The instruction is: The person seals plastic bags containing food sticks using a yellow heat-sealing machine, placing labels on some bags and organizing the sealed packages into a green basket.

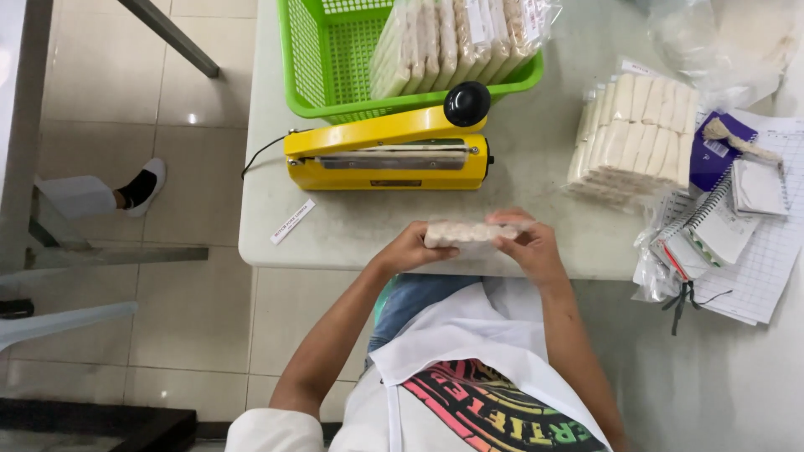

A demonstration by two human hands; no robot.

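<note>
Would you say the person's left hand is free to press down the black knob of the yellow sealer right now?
Probably not yet: the left hand grips the packet with the right hand, though nothing blocks the knob.

bright, even light, soft shadows

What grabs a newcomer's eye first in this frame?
The bright yellow heat sealer with a black knob sits mid-table, its arm down. Behind it stands a green plastic mesh basket holding clear-wrapped packs of pale wafers. Near the table's front edge, the left hand and right hand grip one clear packet of pale biscuits between them.
</note>
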